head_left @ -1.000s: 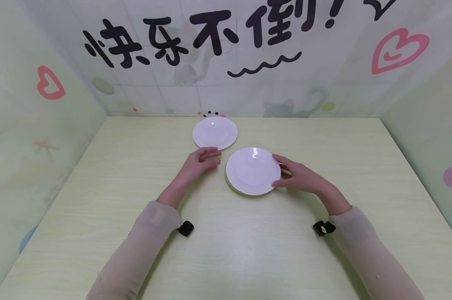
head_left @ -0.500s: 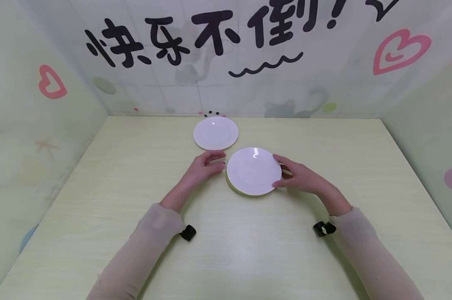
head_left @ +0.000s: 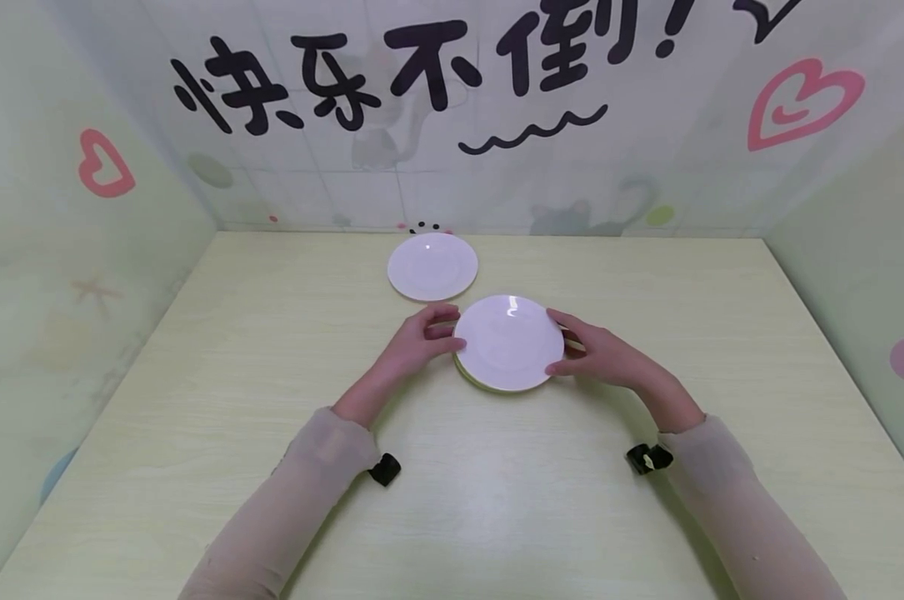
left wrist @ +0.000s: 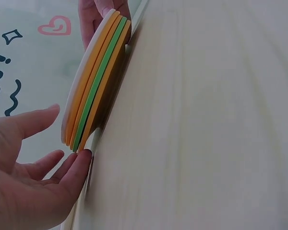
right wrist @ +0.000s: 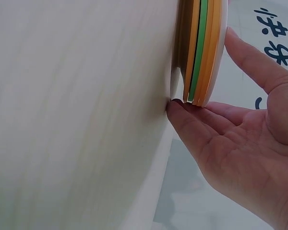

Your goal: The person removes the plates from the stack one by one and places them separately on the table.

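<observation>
A stack of round plates (head_left: 507, 343) lies near the middle of the table, white on top. From the side, the rims in the stack (left wrist: 93, 81) show orange and green layers beneath the white one. My left hand (head_left: 422, 337) is at the stack's left side. Its fingertips are right at the lower rim, while the thumb (left wrist: 38, 120) stands a little off the white top plate. On the opposite side my right hand (head_left: 590, 350) holds the rim, thumb (right wrist: 237, 43) against the top plate and fingers (right wrist: 201, 117) at the lower edge.
Another white plate (head_left: 432, 267) lies behind and left of the stack, close to the back wall (head_left: 309, 196). Walls also border the pale wood table (head_left: 452, 500) on the left and right. Each wrist bears a small black camera.
My left hand has moved right and slightly nearer to me, from beside the rear plate to the stack's left rim, where its thumb now overlaps the top plate. The right hand has stayed put.
</observation>
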A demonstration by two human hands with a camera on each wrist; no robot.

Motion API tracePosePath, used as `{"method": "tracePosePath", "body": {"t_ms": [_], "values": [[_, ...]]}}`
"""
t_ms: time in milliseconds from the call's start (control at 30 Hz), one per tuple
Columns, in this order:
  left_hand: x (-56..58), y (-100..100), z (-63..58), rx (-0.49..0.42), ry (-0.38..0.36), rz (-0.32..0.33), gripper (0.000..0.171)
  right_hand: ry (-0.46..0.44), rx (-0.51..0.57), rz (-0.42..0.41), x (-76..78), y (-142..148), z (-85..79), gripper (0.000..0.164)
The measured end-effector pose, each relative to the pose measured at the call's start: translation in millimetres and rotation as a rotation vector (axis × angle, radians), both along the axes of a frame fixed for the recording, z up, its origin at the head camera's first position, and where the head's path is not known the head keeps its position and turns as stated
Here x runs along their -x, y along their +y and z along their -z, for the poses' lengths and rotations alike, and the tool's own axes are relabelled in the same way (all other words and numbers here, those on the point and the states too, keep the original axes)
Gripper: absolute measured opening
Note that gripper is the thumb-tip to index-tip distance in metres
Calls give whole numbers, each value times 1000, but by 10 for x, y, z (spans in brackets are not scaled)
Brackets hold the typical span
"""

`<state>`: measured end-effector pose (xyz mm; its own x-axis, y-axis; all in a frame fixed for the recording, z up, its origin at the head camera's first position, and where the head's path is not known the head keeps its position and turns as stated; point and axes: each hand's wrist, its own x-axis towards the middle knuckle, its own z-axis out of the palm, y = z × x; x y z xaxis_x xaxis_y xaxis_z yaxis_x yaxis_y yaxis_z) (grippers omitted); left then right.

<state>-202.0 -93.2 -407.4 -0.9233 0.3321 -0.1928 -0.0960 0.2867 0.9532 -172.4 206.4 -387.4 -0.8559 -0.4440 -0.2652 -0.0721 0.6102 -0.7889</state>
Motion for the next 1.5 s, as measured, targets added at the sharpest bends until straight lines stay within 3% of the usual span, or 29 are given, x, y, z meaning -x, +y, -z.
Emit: {"method": "tracePosePath", "body": {"t_ms": [233, 633, 900, 1133, 1500], "values": [[14, 30, -16, 94, -16, 0, 63, -1, 7, -5, 6, 0, 9, 92], [37, -1, -49, 191, 15, -17, 54, 16, 60, -44, 15, 31, 23, 92], [66, -54, -52, 161, 21, -62, 47, 39, 6, -45, 22, 16, 2, 89], [46, -111, -73, -2, -68, -103, 47, 33, -20, -44, 8, -5, -12, 90], [35, -184, -103, -99, -96, -137, 47, 23, -17, -32, -6, -7, 3, 91]]}}
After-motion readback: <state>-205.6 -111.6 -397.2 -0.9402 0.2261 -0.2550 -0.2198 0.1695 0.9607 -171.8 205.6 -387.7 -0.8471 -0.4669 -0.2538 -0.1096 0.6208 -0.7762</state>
